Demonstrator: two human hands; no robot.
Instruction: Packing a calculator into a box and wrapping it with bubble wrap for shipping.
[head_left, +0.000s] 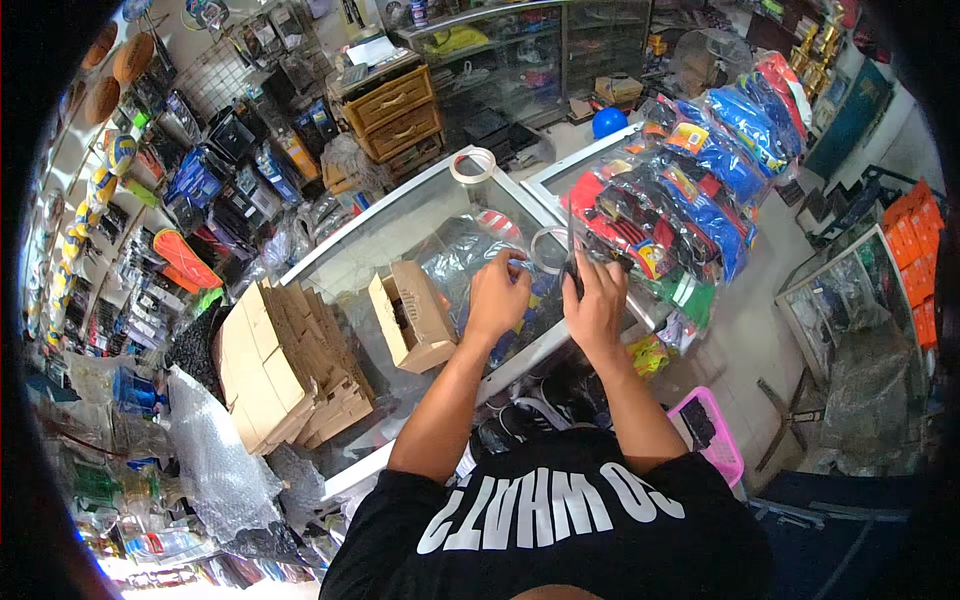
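Observation:
My right hand (598, 304) holds a pair of dark-handled scissors (571, 234), their blades pointing away from me. Over the glass-topped counter (341, 240), my left hand (499, 296) has its fingers curled; whether something thin is between them cannot be made out. A roll of tape (550, 250) lies on its side between the hands, just beyond them. To the left of my left hand stands a small cardboard box (431, 319) with its top flaps up and something dark inside. Clear-plastic-wrapped goods (457, 251) show behind the left hand.
A stack of flattened cardboard boxes (262, 367) stands at the counter's left. Another tape roll (472, 166) lies at the far edge. Bagged clothing (675, 202) is piled on the right counter. A pink plastic basket (720, 435) sits low at right, and bubble wrap (217, 450) hangs at left.

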